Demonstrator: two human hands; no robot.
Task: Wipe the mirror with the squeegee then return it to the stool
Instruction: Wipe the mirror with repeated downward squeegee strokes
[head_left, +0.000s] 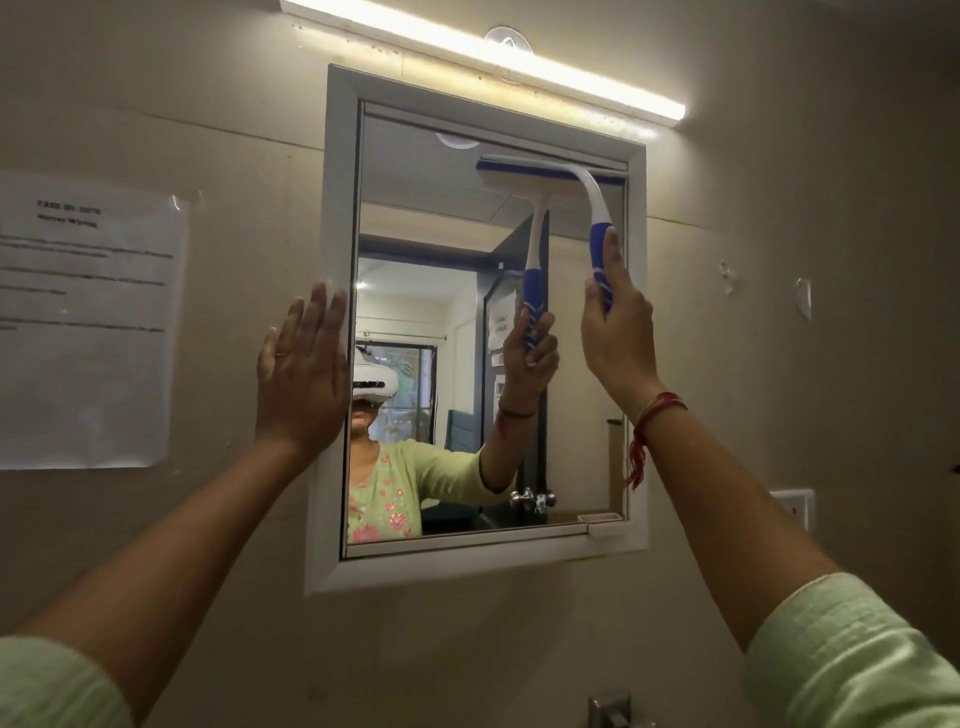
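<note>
High on the wall, under a lit tube light, the squeegee has its blade pressed along the top edge of the mirror, at the upper right of the glass. Its blue-and-white handle curves down into the right hand, whose fingers are wrapped tight around the grip. Flat and spread, the left hand rests on the mirror's white frame at its left side, beside a printed sheet taped to the wall.
</note>
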